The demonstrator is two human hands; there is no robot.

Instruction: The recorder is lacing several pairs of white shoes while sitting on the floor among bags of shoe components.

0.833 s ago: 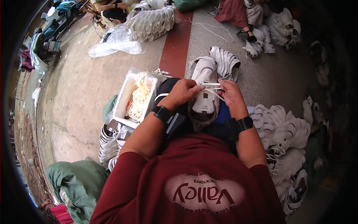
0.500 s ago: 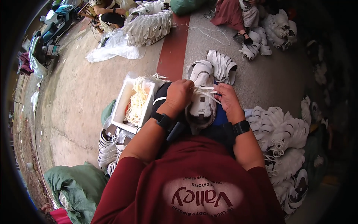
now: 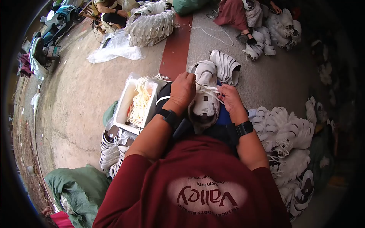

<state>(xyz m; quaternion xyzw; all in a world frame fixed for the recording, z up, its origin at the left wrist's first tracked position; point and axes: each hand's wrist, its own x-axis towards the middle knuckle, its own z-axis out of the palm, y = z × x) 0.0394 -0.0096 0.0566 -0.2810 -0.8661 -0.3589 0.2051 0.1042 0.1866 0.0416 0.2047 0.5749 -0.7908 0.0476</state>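
A white shoe upper (image 3: 204, 104) lies across my lap, its tongue toward me. White shoelace (image 3: 208, 88) crosses over it between my two hands. My left hand (image 3: 183, 88) is closed at the upper's left edge, thumb and fingers pinched on the lace. Just right of the upper, my right hand (image 3: 229, 95) pinches the lace between thumb and fingers. Beyond my right hand sits a stack of nested white uppers (image 3: 226, 67). Left of my lap, a white foam box (image 3: 118, 114) holds a tangle of cream laces (image 3: 140, 102).
Heaps of white uppers (image 3: 285, 129) lie at my right, and more (image 3: 108, 154) stand under the box. A green sack (image 3: 78, 193) rests at lower left. Ahead, two people sit near piles of uppers (image 3: 150, 28) and a plastic sheet (image 3: 116, 51). Scooters (image 3: 57, 24) stand far left.
My left hand has risen a little, away from me, still pinching the lace. The right hand stays almost in place. The lace between them now hangs less straight.
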